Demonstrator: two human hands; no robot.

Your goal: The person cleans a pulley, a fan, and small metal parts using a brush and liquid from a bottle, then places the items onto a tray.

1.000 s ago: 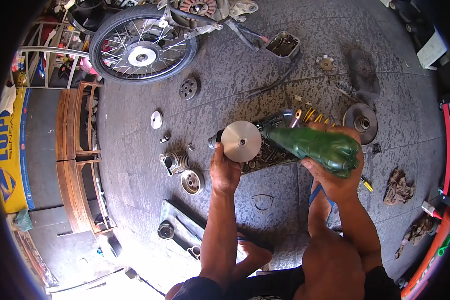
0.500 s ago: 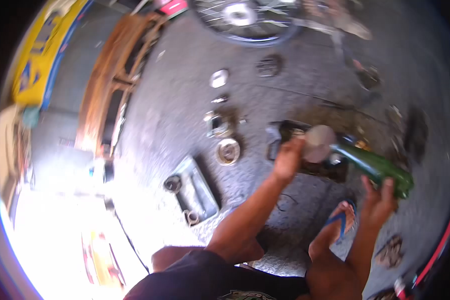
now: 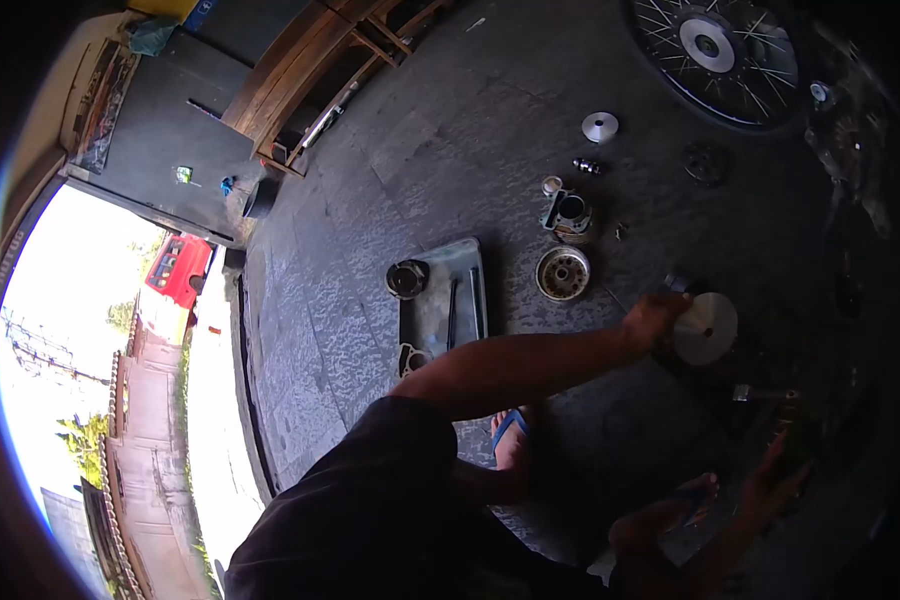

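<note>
My left hand (image 3: 658,318) is closed on the edge of a round, flat metal disc (image 3: 707,330) with a small hole in its centre. The disc faces up toward me, above a dark area of floor. My right hand (image 3: 773,482) is in deep shadow at the lower right, fingers curled around a green bottle whose outline barely shows. A pale metal piece (image 3: 757,393) lies between the disc and that hand. Left of my left hand, a round drum-like part (image 3: 563,273) rests on the floor.
A metal tray (image 3: 460,262) with engine parts stands left of my forearm. An engine cylinder (image 3: 570,208), a small shaft (image 3: 587,166) and another disc (image 3: 600,127) lie farther off. A spoked wheel (image 3: 708,45) is at the top right, a wooden bench (image 3: 295,75) at the upper left.
My view has turned left, bringing in the bright doorway, and the work area is darker. The disc stays in my left hand. The bottle, clear before, has sunk into shadow.
</note>
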